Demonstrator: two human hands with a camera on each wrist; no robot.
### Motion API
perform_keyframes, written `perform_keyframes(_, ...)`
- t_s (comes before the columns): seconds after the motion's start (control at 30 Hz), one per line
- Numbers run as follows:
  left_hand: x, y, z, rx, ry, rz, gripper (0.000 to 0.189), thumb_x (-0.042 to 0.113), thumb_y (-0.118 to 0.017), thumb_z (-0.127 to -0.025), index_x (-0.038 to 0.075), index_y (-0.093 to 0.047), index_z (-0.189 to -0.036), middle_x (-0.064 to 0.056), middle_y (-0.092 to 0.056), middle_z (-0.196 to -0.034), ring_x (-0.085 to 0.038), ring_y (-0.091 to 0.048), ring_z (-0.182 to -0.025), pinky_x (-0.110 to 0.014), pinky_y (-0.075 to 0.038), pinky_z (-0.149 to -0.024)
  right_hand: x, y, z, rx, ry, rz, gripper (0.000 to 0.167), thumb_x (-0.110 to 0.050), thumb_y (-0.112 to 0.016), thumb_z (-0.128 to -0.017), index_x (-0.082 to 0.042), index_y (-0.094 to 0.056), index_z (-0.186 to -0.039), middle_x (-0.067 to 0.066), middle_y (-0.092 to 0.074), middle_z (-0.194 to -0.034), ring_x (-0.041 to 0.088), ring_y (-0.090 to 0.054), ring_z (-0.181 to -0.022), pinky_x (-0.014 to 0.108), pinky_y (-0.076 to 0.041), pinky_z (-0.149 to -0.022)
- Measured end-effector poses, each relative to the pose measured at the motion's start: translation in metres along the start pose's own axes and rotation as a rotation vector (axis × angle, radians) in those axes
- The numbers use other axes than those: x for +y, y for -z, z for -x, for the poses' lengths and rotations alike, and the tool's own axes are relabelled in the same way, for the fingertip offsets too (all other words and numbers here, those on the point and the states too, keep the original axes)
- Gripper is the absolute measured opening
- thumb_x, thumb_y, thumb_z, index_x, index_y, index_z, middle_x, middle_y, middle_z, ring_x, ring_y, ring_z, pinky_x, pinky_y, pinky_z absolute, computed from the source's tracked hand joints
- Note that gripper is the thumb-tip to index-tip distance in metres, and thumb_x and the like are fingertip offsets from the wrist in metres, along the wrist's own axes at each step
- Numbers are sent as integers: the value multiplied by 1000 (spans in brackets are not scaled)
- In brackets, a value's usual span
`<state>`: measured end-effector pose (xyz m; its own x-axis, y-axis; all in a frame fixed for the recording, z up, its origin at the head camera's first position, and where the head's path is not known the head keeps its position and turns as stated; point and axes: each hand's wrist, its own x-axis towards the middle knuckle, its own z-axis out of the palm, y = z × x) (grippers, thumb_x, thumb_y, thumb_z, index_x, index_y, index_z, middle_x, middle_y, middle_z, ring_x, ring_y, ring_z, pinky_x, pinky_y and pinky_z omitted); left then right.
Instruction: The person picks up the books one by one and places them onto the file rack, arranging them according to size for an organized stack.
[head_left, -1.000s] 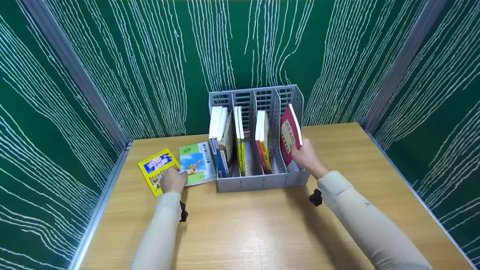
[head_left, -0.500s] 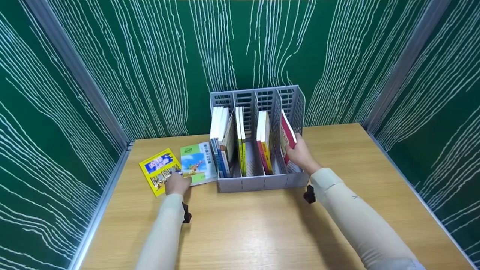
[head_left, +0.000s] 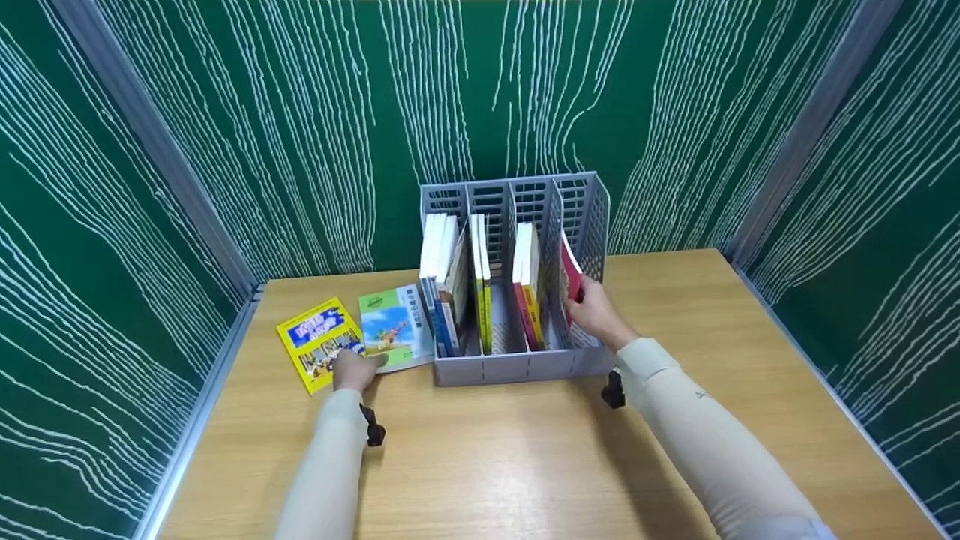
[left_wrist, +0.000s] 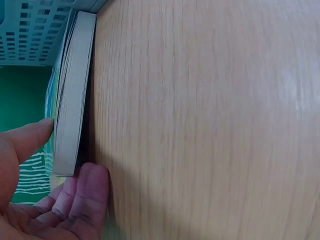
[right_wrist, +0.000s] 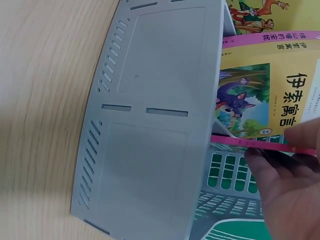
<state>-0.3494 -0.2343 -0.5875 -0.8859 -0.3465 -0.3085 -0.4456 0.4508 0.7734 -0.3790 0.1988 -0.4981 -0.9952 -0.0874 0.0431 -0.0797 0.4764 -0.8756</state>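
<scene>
The red book [head_left: 569, 271] stands in the rightmost compartment of the grey file rack [head_left: 525, 367]. My right hand [head_left: 598, 309] grips it by its near edge; in the right wrist view its pink spine [right_wrist: 240, 142] lies between thumb and fingers. To the rack's left lies a green and blue book [head_left: 391, 324], its right side against the rack. My left hand [head_left: 355, 370] pinches its lower left corner. In the left wrist view the thumb presses the cover and the fingers [left_wrist: 90, 192] reach under the page edges [left_wrist: 75, 95].
A yellow book [head_left: 315, 334] lies flat at the far left, partly behind my left hand. Several books stand in the rack's other compartments, such as white-paged ones [head_left: 439, 251] at the left. Green walls [head_left: 300, 135] close in the wooden table [head_left: 480, 457] behind and at both sides.
The red book has gone down deeper into the right compartment, with my right hand moving left along with it. My left hand has shifted slightly right and down at the green and blue book's corner.
</scene>
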Motion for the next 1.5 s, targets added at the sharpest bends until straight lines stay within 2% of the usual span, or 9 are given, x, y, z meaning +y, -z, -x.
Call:
perform_keyframes(0.17,5,7,4,-27,63,149,56,25,-79,-99,-10,-58,-136,-12,-71,-94,-20,-72,-77,-35,-64,-81,2,3,3,-48,23,6,56,10,-51,-102,14,-40,-157,39,-53,-155,53,-53,-146,61,-43,-124)
perform_keyframes(0.3,12,12,9,-123,131,346,54,17,-70,-105,-10,-47,-146,-4,-62,-79,-11,-64,-59,-25,-61,-64,5,5,3,-41,54,9,57,13,-54,-97,17,-43,-153,41,-56,-150,54,-55,-142,61,-46,-122)
perform_keyframes(0.53,17,17,11,-217,176,539,51,11,-47,-113,-5,-34,-159,-12,-59,-107,-13,-65,-76,-23,-61,-74,4,12,7,-34,10,-20,58,7,-57,-100,14,-41,-155,37,-56,-152,50,-56,-143,60,-46,-122)
perform_keyframes(0.73,15,17,12,-237,105,676,56,9,-30,-116,-1,-19,-170,-23,-49,-163,-29,-63,-134,-29,-63,-99,-3,20,15,-3,-33,-28,56,1,-59,-104,12,-41,-156,36,-55,-152,47,-57,-141,59,-47,-122)
perform_keyframes(0.87,15,19,16,-220,83,700,60,8,-30,-116,1,-10,-172,-25,-40,-170,-36,-53,-148,-36,-58,-112,-7,24,21,32,-6,-43,56,1,-61,-105,13,-41,-156,37,-56,-150,48,-58,-139,58,-47,-122)
perform_keyframes(0.97,18,20,19,-177,75,681,64,10,-33,-117,3,-4,-173,-25,-40,-169,-34,-55,-145,-33,-59,-109,-9,26,25,72,15,-72,57,3,-60,-104,14,-41,-157,39,-57,-148,49,-58,-139,58,-47,-122)
perform_keyframes(1.17,23,20,25,-99,-12,671,55,11,-34,-117,2,-23,-171,-24,-49,-162,-28,-65,-133,-32,-62,-103,-12,32,32,237,45,-90,53,5,-58,-102,14,-47,-153,37,-61,-141,46,-61,-129,53,-52,-117)
perform_keyframes(1.33,30,27,32,29,-82,576,47,12,-40,-116,-8,-42,-158,-28,-61,-143,-16,-70,-99,-27,-63,-91,-15,35,37,408,106,-55,45,4,-61,-100,13,-59,-144,30,-64,-132,37,-65,-116,27,-56,-99)
perform_keyframes(1.5,40,36,41,100,-152,459,46,15,-41,-117,-5,-46,-157,-22,-61,-142,-21,-62,-113,-27,-53,-93,-24,36,42,506,176,-43,37,4,-67,-98,12,-67,-134,28,-67,-122,31,-66,-104,7,-48,-80)
